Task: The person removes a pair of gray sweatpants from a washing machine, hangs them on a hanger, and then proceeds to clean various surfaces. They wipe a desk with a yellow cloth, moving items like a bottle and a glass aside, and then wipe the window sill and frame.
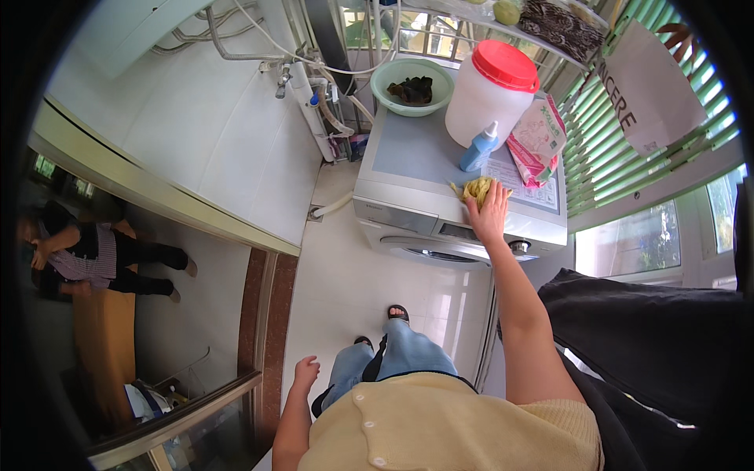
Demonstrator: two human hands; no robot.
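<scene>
My right hand (490, 213) presses on a crumpled yellow cloth (476, 189) on the front part of a washing machine's top (406, 153). Just behind the cloth stands a blue squeeze bottle (478, 152) with a white nozzle. A large white plastic jar (480, 106) with a red screw lid is behind the bottle. To its right lies a pink and white plastic package (539, 138). A pale green basin (383, 97) with something dark in it sits at the back left. My left hand (307, 372) hangs beside my left leg, its fingers loosely curled, touching nothing.
Below the machine's top are its control knob (519, 247) and round door (436, 252). A drain hose (336, 205) runs to the floor at its left. Dark cloth (642, 329) hangs at the right. Beyond a framed doorway at the left stands another person (94, 250).
</scene>
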